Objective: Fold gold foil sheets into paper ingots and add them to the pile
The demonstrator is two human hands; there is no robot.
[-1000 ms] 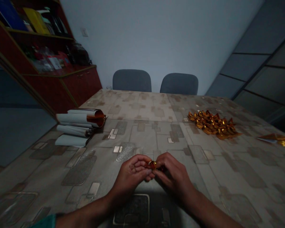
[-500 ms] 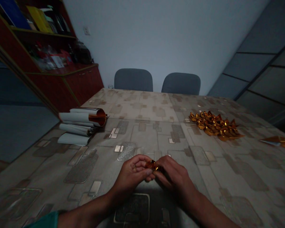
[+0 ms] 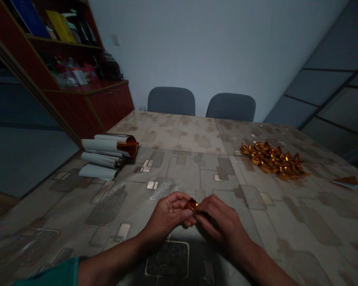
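Observation:
Between my two hands, above the near part of the table, is a small folded piece of shiny gold paper. My left hand pinches its left side between thumb and fingers. On the right side, my right hand closes its fingertips on the same piece; its fingers partly hide it. A cluster of folded gold paper pieces lies to the right on the table. At the left is a stack of curled paper sheets, pale on the outside and gold-orange on the inside.
A patterned cloth covers the table. At the right edge lies a flat gold folded paper. Two grey chairs stand at the far side against the wall. A red-brown cabinet with shelves stands at the back left.
The gold piece has turned a little between my fingers and shows a rounded opening. The whole view has shifted slightly, so the table's things appear further right.

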